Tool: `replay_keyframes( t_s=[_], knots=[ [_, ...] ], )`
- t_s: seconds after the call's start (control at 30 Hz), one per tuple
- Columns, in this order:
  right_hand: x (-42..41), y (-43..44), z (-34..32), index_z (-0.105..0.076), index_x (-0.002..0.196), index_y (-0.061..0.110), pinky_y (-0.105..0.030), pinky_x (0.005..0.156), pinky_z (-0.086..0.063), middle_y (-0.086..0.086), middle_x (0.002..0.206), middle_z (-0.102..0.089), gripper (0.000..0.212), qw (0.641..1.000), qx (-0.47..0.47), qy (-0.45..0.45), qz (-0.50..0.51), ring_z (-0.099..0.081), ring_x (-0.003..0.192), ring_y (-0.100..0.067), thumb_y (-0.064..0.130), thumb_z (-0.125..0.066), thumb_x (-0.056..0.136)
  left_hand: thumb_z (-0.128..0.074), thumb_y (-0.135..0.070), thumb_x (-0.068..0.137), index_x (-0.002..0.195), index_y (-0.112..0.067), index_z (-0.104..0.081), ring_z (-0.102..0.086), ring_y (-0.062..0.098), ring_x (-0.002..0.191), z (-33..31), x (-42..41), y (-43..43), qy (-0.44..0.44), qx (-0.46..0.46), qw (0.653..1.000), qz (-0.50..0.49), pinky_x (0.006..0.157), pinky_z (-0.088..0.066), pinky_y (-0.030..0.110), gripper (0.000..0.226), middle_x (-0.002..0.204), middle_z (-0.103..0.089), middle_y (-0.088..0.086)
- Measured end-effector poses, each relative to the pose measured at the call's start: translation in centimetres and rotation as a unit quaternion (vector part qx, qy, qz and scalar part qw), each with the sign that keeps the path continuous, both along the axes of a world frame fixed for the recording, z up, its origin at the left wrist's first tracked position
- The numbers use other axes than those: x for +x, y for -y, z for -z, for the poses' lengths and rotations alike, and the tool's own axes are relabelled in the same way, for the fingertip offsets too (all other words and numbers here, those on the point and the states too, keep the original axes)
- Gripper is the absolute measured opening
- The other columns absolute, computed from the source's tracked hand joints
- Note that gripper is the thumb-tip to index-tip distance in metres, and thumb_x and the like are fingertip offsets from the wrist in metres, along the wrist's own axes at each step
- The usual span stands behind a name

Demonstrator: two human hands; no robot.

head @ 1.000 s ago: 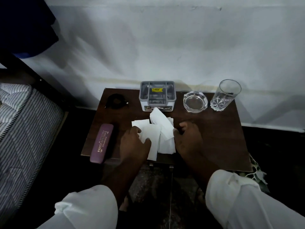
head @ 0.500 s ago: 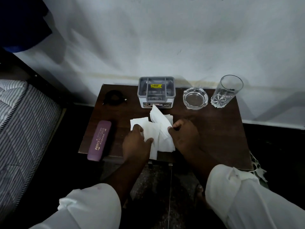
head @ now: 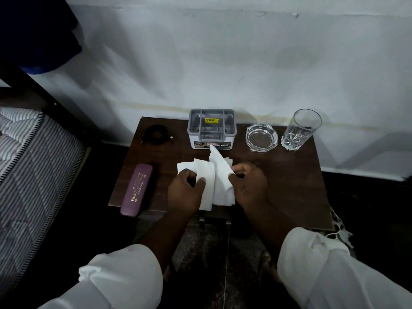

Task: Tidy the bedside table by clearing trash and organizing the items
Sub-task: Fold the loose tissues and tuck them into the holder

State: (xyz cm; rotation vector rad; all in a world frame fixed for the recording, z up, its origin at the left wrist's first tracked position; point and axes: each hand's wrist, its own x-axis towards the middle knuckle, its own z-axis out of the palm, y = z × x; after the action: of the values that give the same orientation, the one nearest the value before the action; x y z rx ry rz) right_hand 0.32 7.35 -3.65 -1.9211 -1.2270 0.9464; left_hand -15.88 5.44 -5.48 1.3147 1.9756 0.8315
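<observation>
On the bedside table point(head: 278, 181), both hands' point(head: 186, 190) point(head: 249, 186) grips pinch the tissues point(head: 217, 179) between them.

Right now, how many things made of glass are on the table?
2: a round ashtray at the back, right of the grey box, and a tall drinking glass in the back right corner.

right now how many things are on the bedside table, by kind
Glassware: 2, a clear ashtray and a drinking glass
Organizer box: 1, grey
Spectacle case: 1, purple
Coiled black cable: 1
White paper pile: 1, pinched by the left hand and right hand; sheets too overlapped to count
Total: 6
</observation>
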Motion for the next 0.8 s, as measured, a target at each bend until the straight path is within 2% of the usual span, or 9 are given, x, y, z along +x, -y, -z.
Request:
replay_keyframes(
  t_s=[0.1,0.17,0.27,0.37,0.53,0.6,0.67,0.73,0.8],
  knots=[
    [-0.2,0.2,-0.5,-0.078,0.098,0.014,-0.045,0.084,-0.059,-0.005,0.094,-0.077,0.02,0.999,-0.019,-0.037,0.02,-0.072,0.088,-0.025,0.009,-0.07,0.08,-0.072,-0.02,0.089,0.082,-0.014,-0.06,-0.062,0.02,0.077,-0.3,0.5,-0.1,0.159,-0.017,0.986,-0.044,0.065,-0.049,0.028,0.015,0.08,-0.065,-0.001],
    [-0.4,0.3,-0.9,-0.077,0.104,0.008,-0.05,0.081,-0.06,-0.011,0.096,-0.077,0.024,0.992,-0.027,-0.105,0.06,-0.072,0.086,-0.029,0.004,-0.069,0.082,-0.069,-0.013,0.091,0.096,-0.01,-0.063,-0.066,0.03,0.091,-0.6,0.9,-0.1,0.284,-0.063,0.952,-0.094,0.079,-0.059,0.041,0.009,0.101,-0.072,0.012],
    [-0.8,0.9,-1.9,-0.075,0.108,0.003,-0.035,0.061,-0.062,-0.015,0.098,-0.075,0.025,0.966,-0.036,-0.22,0.129,-0.069,0.074,-0.024,0.0,-0.07,0.084,-0.063,-0.006,0.094,0.114,-0.008,-0.06,-0.066,0.039,0.102,-1.0,0.9,0.1,0.413,-0.106,0.893,-0.147,0.089,-0.055,0.058,0.02,0.122,-0.068,0.021],
    [-1.3,1.6,-3.1,-0.074,0.108,0.002,-0.021,0.054,-0.057,-0.015,0.099,-0.074,0.024,0.942,-0.02,-0.3,0.151,-0.068,0.076,-0.019,0.0,-0.07,0.085,-0.057,-0.005,0.096,0.131,-0.007,-0.059,-0.062,0.045,0.115,-1.4,0.7,0.2,0.473,-0.135,0.859,-0.14,0.093,-0.052,0.06,0.034,0.127,-0.067,0.019],
    [-2.4,2.9,-4.5,-0.075,0.09,0.013,-0.019,0.055,-0.057,-0.008,0.09,-0.074,0.014,0.896,-0.046,-0.411,0.16,-0.067,0.073,-0.016,0.0,-0.071,0.085,-0.049,-0.003,0.1,0.134,-0.003,-0.058,-0.064,0.039,0.11,-2.0,0.5,0.4,0.55,-0.132,0.815,-0.125,0.099,-0.051,0.058,0.035,0.131,-0.065,0.023],
    [-3.1,3.6,-4.3,-0.074,0.085,0.015,-0.019,0.055,-0.057,-0.009,0.089,-0.074,0.014,0.891,-0.08,-0.419,0.159,-0.067,0.073,-0.017,0.0,-0.073,0.084,-0.046,-0.009,0.103,0.131,-0.004,-0.058,-0.07,0.034,0.095,-2.5,0.5,0.3,0.565,-0.123,0.805,-0.134,0.084,-0.059,0.049,0.031,0.121,-0.069,0.021],
    [-3.8,4.3,-3.9,-0.073,0.087,0.012,-0.019,0.054,-0.056,-0.012,0.094,-0.074,0.013,0.894,-0.101,-0.408,0.152,-0.068,0.077,-0.02,0.0,-0.073,0.084,-0.042,-0.018,0.106,0.128,-0.006,-0.059,-0.072,0.03,0.088,-2.7,0.4,0.2,0.581,-0.119,0.792,-0.144,0.072,-0.06,0.042,0.03,0.116,-0.071,0.019],
    [-4.4,4.8,-3.5,-0.073,0.094,0.008,-0.021,0.055,-0.056,-0.014,0.099,-0.074,0.014,0.9,-0.109,-0.396,0.145,-0.07,0.082,-0.022,-0.001,-0.072,0.084,-0.041,-0.028,0.107,0.121,-0.007,-0.061,-0.071,0.031,0.09,-2.7,0.3,0.2,0.597,-0.121,0.778,-0.155,0.071,-0.059,0.042,0.032,0.114,-0.071,0.018],
    [-4.7,5.1,-3.3,-0.071,0.101,0.004,-0.022,0.056,-0.056,-0.017,0.1,-0.073,0.017,0.909,-0.105,-0.378,0.139,-0.07,0.081,-0.023,-0.001,-0.071,0.084,-0.039,-0.038,0.106,0.119,-0.007,-0.061,-0.07,0.031,0.096,-2.9,0.2,0.1,0.611,-0.134,0.766,-0.151,0.077,-0.058,0.045,0.04,0.112,-0.072,0.018]
  ],
)
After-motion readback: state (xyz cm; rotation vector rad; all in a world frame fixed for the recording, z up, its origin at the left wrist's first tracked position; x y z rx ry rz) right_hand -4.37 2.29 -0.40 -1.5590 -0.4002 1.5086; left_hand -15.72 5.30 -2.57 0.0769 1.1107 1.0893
